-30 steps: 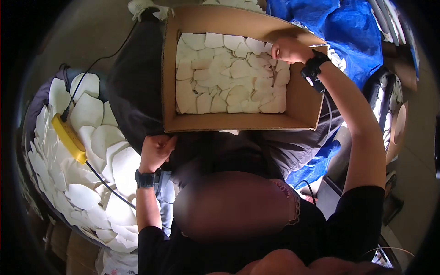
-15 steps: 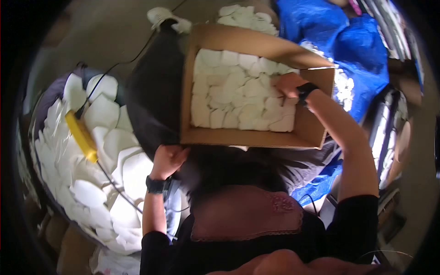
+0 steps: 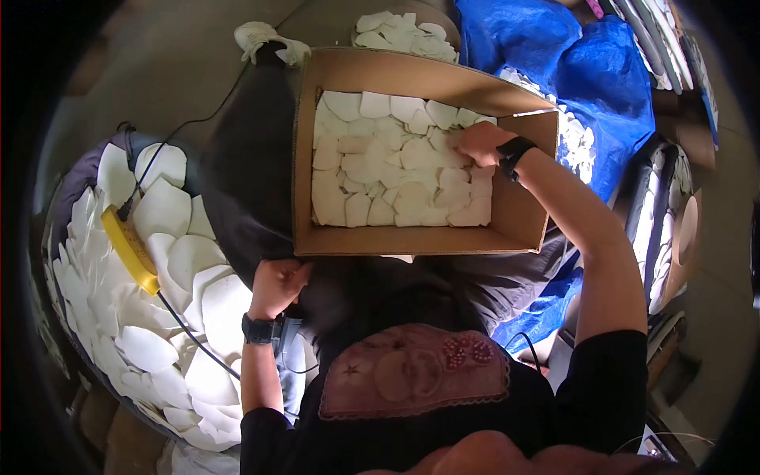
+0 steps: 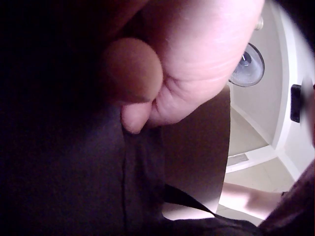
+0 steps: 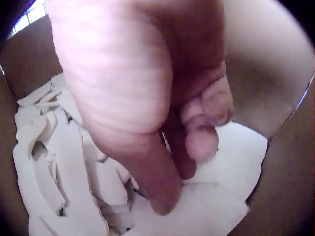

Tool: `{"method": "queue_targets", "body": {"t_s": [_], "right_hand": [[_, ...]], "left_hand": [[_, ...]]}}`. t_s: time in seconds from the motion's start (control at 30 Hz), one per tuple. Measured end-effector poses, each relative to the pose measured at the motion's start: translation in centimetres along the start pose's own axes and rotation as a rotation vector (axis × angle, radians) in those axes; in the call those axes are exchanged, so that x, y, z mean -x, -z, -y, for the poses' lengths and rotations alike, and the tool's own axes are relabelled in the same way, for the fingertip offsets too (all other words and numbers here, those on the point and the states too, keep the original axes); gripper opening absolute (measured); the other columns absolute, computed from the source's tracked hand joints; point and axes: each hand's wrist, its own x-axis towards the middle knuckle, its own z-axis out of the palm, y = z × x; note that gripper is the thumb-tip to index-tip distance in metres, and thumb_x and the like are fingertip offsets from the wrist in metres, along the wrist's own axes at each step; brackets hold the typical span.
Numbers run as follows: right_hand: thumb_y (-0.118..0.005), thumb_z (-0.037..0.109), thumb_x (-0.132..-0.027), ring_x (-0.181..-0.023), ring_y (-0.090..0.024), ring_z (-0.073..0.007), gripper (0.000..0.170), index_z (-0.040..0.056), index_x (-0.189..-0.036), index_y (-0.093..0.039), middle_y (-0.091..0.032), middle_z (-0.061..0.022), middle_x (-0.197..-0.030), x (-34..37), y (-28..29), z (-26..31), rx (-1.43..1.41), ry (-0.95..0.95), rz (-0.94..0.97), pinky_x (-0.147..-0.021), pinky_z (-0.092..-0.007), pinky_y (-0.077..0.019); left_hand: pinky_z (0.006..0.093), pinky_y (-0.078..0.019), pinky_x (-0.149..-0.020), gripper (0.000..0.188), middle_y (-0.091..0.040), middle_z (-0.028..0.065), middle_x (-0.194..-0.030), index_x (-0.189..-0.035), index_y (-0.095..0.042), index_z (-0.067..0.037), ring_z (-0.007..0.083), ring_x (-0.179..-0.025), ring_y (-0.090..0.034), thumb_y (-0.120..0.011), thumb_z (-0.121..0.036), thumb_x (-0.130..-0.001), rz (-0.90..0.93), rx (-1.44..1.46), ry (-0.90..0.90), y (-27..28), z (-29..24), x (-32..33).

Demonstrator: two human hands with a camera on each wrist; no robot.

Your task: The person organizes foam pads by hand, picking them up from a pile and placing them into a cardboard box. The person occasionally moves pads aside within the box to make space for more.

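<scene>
A cardboard box [image 3: 412, 241] lies across the person's lap, its bottom covered with overlapping flat white pieces [image 3: 368, 168]. Inside its right part, the right hand [image 3: 483, 144] reaches down to the pieces. In the right wrist view, the thumb and a finger of that hand [image 5: 133, 88] point down at a broad white piece [image 5: 206, 211], the thumb tip touching it; the other fingers are bent. The left hand [image 3: 277, 286] rests on the dark trousers below the box's left corner, fingers loosely curled. The left wrist view shows this hand [image 4: 197, 54] against dark cloth, with nothing visible in it.
At the left, a large bag holds many white pieces [image 3: 162, 207], with a yellow power strip [image 3: 131, 252] and its cable on top. More white pieces [image 3: 404, 33] are heaped beyond the box. Blue sheeting [image 3: 606, 87] lies at the right, near further stacks.
Since a second ago, the right hand has moved from the box's upper right edge inward and down onto the pieces. The left hand keeps its place beside the box; the head view has shifted.
</scene>
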Motion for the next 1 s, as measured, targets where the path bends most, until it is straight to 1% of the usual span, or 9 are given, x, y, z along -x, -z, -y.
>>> {"method": "queue_targets", "body": {"t_s": [0.13,0.2,0.3,0.43,0.5,0.63,0.73,0.8,1.0], "right_hand": [[-0.058,-0.001,-0.062,-0.072,-0.063,-0.027,0.029,0.001,-0.09,-0.062,-0.063,-0.0169,-0.083,1.7,1.6,-0.8,-0.273,-0.025,0.036,-0.063,-0.0361,-0.0511],[-0.047,-0.001,-0.064,-0.057,-0.062,-0.0216,0.039,0.0047,-0.101,-0.06,-0.063,-0.0127,-0.075,2.2,0.6,-1.8,-0.819,-0.224,0.127,-0.051,-0.0324,-0.0508],[-0.04,-0.005,-0.067,-0.057,-0.063,-0.0169,0.048,0.006,-0.112,-0.055,-0.062,-0.0111,-0.071,2.4,0.0,-1.7,-0.89,-0.235,0.178,-0.049,-0.0286,-0.0507],[-0.038,-0.006,-0.07,-0.057,-0.063,-0.0183,0.048,0.0047,-0.114,-0.054,-0.062,-0.0108,-0.068,1.3,-0.9,-1.3,-0.876,-0.152,0.192,-0.048,-0.0291,-0.05],[-0.041,-0.004,-0.071,-0.055,-0.063,-0.0191,0.04,0.0045,-0.106,-0.058,-0.062,-0.0107,-0.064,1.1,-0.5,-1.0,-0.726,-0.274,0.155,-0.048,-0.0301,-0.0496],[-0.044,-0.002,-0.072,-0.053,-0.062,-0.0208,0.028,0.0039,-0.092,-0.063,-0.061,-0.011,-0.059,1.2,0.3,-1.3,-0.458,-0.194,0.194,-0.048,-0.0315,-0.0492],[-0.047,0.001,-0.073,-0.051,-0.062,-0.0225,0.019,0.0033,-0.08,-0.064,-0.06,-0.011,-0.055,1.3,0.7,-1.0,-0.329,-0.181,0.063,-0.048,-0.0327,-0.0489],[-0.05,0.001,-0.072,-0.083,-0.061,-0.0336,0.019,-0.0047,-0.086,-0.063,-0.063,-0.021,-0.086,2.5,3.4,0.0,-0.345,-0.277,0.21,-0.069,-0.0381,-0.0495],[-0.052,0.002,-0.073,-0.085,-0.061,-0.0338,0.017,-0.001,-0.085,-0.065,-0.063,-0.0195,-0.089,0.4,-0.6,-1.4,-0.093,-0.191,0.037,-0.071,-0.039,-0.0494]], "left_hand": [[0.0235,-0.0359,-0.036,0.032,-0.05,0.0043,-0.04,-0.053,-0.057,-0.002,0.0116,-0.033,-0.05,-0.06,-0.019,-0.08,0.003,0.007,0.01,0.2,0.1,-0.1],[0.0236,-0.0357,-0.036,0.033,-0.05,0.0043,-0.04,-0.053,-0.057,-0.002,0.0114,-0.033,-0.05,-0.06,-0.02,-0.08,0.022,0.023,0.018,0.2,0.0,-0.4],[0.0234,-0.0352,-0.036,0.033,-0.05,0.0041,-0.039,-0.053,-0.057,-0.002,0.0108,-0.033,-0.049,-0.06,-0.02,-0.08,0.015,0.004,0.007,0.2,0.1,-0.3],[0.0232,-0.0352,-0.036,0.032,-0.049,0.0039,-0.039,-0.053,-0.057,-0.002,0.0106,-0.033,-0.049,-0.061,-0.019,-0.08,0.011,0.007,-0.023,0.3,0.3,-0.1],[0.0232,-0.0352,-0.036,0.032,-0.05,0.0039,-0.039,-0.053,-0.057,-0.002,0.0106,-0.033,-0.049,-0.061,-0.019,-0.08,0.017,0.008,-0.012,0.3,0.2,-0.1],[0.0231,-0.0344,-0.035,0.032,-0.05,0.0039,-0.039,-0.053,-0.057,-0.002,0.0103,-0.033,-0.048,-0.061,-0.019,-0.08,0.016,0.032,-0.021,0.2,0.7,-0.2],[0.0231,-0.0338,-0.035,0.033,-0.049,0.0037,-0.039,-0.053,-0.057,-0.002,0.0101,-0.033,-0.048,-0.061,-0.019,-0.081,0.019,0.04,-0.018,0.1,0.9,-0.3],[0.0231,-0.0335,-0.035,0.033,-0.049,0.0036,-0.039,-0.053,-0.056,-0.002,0.01,-0.033,-0.048,-0.061,-0.019,-0.081,0.025,0.044,0.0,0.2,0.6,-0.3],[0.0232,-0.0333,-0.034,0.033,-0.049,0.0035,-0.039,-0.053,-0.056,-0.002,0.0099,-0.032,-0.048,-0.061,-0.018,-0.081,0.018,0.027,-0.013,0.2,0.6,-0.3]]}}
